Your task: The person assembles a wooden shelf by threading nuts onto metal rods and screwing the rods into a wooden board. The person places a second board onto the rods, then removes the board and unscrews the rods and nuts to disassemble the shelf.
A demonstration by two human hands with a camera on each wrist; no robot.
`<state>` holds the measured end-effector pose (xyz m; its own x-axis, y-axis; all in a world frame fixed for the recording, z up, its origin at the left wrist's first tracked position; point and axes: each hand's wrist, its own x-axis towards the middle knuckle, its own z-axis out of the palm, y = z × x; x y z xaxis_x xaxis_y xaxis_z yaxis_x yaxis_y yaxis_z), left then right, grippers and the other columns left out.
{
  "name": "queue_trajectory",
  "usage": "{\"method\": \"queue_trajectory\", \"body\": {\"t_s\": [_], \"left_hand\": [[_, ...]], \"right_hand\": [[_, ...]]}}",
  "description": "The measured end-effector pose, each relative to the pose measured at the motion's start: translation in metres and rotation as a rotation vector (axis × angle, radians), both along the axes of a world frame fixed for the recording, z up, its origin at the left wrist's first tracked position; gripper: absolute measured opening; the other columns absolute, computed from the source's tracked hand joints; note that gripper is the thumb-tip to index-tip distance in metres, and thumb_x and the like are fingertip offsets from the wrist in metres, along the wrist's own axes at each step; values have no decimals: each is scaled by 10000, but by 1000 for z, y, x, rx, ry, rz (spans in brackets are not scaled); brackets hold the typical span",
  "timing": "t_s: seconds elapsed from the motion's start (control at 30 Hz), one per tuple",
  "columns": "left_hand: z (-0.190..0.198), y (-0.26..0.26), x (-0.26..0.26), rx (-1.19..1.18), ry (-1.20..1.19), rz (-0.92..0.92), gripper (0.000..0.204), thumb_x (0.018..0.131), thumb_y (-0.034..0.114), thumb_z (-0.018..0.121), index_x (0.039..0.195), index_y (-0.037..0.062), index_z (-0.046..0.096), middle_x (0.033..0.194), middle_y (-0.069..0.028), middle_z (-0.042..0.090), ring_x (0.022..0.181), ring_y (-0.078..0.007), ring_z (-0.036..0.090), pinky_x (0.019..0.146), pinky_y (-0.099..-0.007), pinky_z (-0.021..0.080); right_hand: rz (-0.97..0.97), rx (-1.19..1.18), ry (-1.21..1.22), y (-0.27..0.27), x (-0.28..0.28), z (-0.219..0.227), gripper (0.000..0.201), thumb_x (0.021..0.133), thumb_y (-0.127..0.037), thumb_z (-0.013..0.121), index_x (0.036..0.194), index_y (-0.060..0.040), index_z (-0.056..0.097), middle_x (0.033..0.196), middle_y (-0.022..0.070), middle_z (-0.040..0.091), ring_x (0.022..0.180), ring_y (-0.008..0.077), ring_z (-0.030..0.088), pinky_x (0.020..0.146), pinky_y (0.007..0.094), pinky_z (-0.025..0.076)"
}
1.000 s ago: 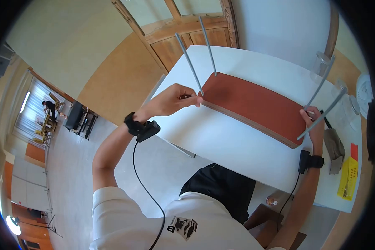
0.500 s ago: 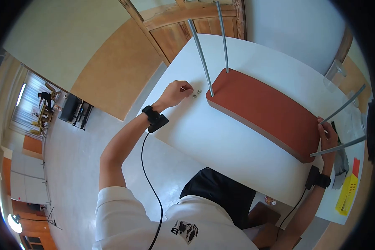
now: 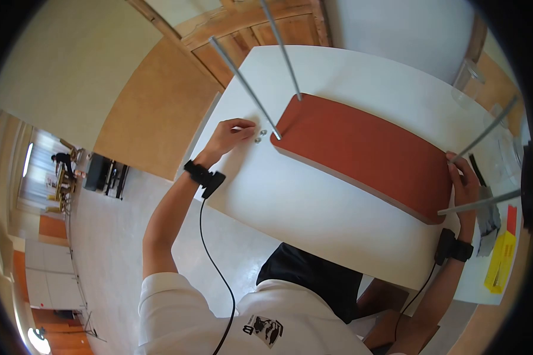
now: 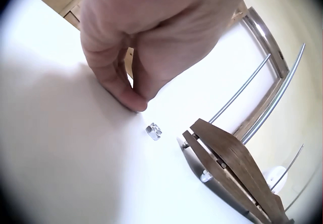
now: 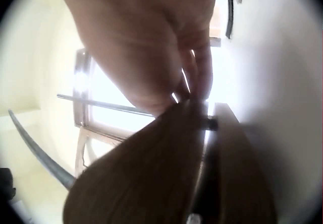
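A long board with a red top lies on the white table, with metal rods rising from its corners. In the left wrist view a second wooden board sits just beneath it, parted by a narrow gap. My right hand grips the near right end of the upper board, between two rods. My left hand is low over the table, left of the boards, with thumb and fingertip together. Small metal nuts lie right beside those fingertips. Whether the fingertips pinch a nut I cannot tell.
At the right of the table are a yellow packet, a crumpled grey piece, a black pen-like stick and clear jars. Cables run from both wrist cameras. A wooden door stands behind the table.
My left hand has moved from the board's left corner down to the table beside the nuts. My right hand stays at the board's right end. The head view has shifted.
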<state>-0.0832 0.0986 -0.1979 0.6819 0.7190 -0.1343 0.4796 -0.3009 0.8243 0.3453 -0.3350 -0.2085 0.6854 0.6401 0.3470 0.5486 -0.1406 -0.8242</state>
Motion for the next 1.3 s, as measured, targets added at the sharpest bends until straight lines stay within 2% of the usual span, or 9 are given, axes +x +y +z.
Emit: {"method": "queue_trajectory", "body": {"t_s": [0.13,0.23,0.3,0.47,0.57,0.7,1.0,1.2,1.3], "left_hand": [[19,-12,-17,298,134,-93,284,1012,236,693,1154,-9,712,942,-31,721,795,-90,625,673,-257,505],[66,-63,-10,82,202,-274,182,1036,131,642,1145,4,714,969,-25,715,849,-86,633,733,-263,523],[87,-104,17,-15,119,-392,166,1040,112,628,1139,4,705,973,-24,704,858,-85,628,732,-251,506],[100,-196,101,-158,-126,-642,180,1042,91,621,1194,6,667,1078,-48,692,990,-120,641,843,-279,516],[92,-242,161,-170,-187,-808,220,1059,126,599,1251,25,636,1242,-62,651,1099,-145,629,926,-297,513],[76,-273,211,-265,-215,-762,286,1076,156,568,1333,30,583,1311,-69,617,1161,-159,609,971,-314,505],[51,-278,247,-379,-356,-634,376,1083,150,535,1427,3,494,1407,-110,570,1348,-212,511,1158,-342,384],[29,-280,238,-143,-400,-732,405,1040,121,609,1414,14,498,1421,-94,551,1354,-190,484,1139,-360,395],[33,-283,237,-42,-323,-752,437,992,116,667,1387,18,508,1381,-124,558,1323,-256,506,1094,-402,421]], "right_hand": [[-26,26,37,0,-12,0,258,948,-262,768,1082,-54,694,1085,42,721,1062,156,671,872,305,542],[-102,1,27,0,0,-7,313,936,-280,776,1128,-51,685,1053,64,709,991,174,669,828,346,535],[-146,-36,39,-7,4,-7,318,939,-273,769,1143,-45,684,1073,74,712,1002,177,668,840,351,531],[100,159,166,-4,-2,-8,423,921,-280,764,1258,-64,630,1177,77,705,1101,206,668,895,345,521],[-17,99,37,-3,-13,-6,440,947,-255,731,1324,-83,581,1245,73,684,1114,239,669,905,349,522],[69,191,232,-7,-6,-6,436,970,-224,697,1352,-74,551,1297,96,664,1103,234,674,915,341,522],[-14,146,135,-9,-11,6,446,984,-161,659,1398,-66,523,1316,118,657,1004,196,712,851,322,540],[44,166,194,-19,5,2,441,985,-158,655,1399,-66,533,1287,106,671,955,205,732,846,310,547],[-38,166,169,-13,7,2,499,957,-184,710,1411,-75,532,1286,106,670,980,206,723,858,321,553]]}}
